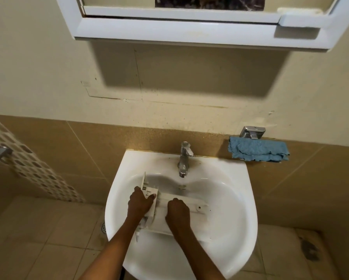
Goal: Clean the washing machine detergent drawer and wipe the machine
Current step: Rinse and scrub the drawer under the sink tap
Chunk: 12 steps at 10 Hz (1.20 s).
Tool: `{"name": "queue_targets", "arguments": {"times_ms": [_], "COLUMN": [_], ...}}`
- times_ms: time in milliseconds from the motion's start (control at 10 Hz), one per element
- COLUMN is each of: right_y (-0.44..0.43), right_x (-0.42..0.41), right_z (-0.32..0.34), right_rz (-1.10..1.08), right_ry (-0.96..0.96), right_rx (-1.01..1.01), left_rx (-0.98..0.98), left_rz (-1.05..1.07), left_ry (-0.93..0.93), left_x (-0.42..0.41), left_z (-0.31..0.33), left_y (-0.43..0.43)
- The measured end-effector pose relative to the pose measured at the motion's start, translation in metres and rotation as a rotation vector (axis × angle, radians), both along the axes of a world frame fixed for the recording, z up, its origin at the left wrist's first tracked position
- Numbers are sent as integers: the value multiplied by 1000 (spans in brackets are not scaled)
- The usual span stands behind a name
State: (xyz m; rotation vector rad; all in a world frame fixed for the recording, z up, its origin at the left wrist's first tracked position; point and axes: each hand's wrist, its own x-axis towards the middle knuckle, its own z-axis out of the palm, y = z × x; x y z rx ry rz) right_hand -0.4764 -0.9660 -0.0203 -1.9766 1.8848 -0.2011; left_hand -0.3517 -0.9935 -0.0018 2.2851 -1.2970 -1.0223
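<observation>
A white plastic detergent drawer [191, 205] lies across the bowl of a white washbasin [236, 215], its front panel to the left. My left hand [140, 204] grips the drawer's left end, thumb over its top edge. My right hand [178, 212] is curled over the middle of the drawer and covers it; I cannot tell whether it holds anything besides the drawer. A chrome tap [184, 159] stands at the back of the basin, its spout above the drawer.
A folded blue cloth [258, 151] lies on a chrome wall holder [252, 132] right of the tap. A white mirror cabinet [199, 31] hangs overhead. Left is a patterned tile wall [34, 168] and a floor drain [103, 227]; beige floor tiles surround the basin.
</observation>
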Motion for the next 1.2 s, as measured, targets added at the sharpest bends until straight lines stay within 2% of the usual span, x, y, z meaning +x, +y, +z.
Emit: {"name": "queue_targets", "arguments": {"times_ms": [200, 400, 500, 600, 700, 800, 900, 1000, 1100, 1200], "right_y": [8, 8, 10, 17, 11, -17, -60, -84, -91, -90], "right_x": [-47, 4, -8, -48, -54, -37, -35, -38, -39, -38], "right_z": [-34, -16, -31, -41, -28, -8, 8, 4, -3, -4], "right_rz": [-92, 9, 47, -114, -290, -462, -946, -1164, -1167, -996], "right_ry": [-58, -43, 41, 40, 22, -490, -1557, -1885, -1877, -1766], "right_rx": [-99, -55, -90, -222, -225, 39, 402, 593, 637, 708], "left_rx": [-8, -12, -18, -19, -15, -15, -14, -7, -3, -3], "left_rz": [10, 2, 9, 14, 8, 2, -4, -9, -7, -6], "left_ry": [18, 14, 24, 27, 27, 26, 13, 5, 7, 10], "left_x": [1, 0, -1, 0, -1, -2, -1, 0, 0, 1], "left_z": [-2, -1, -1, -1, -1, -1, -2, -2, -4, -5], "left_y": [0, 1, 2, 1, 1, 2, 1, 0, 0, -1]}}
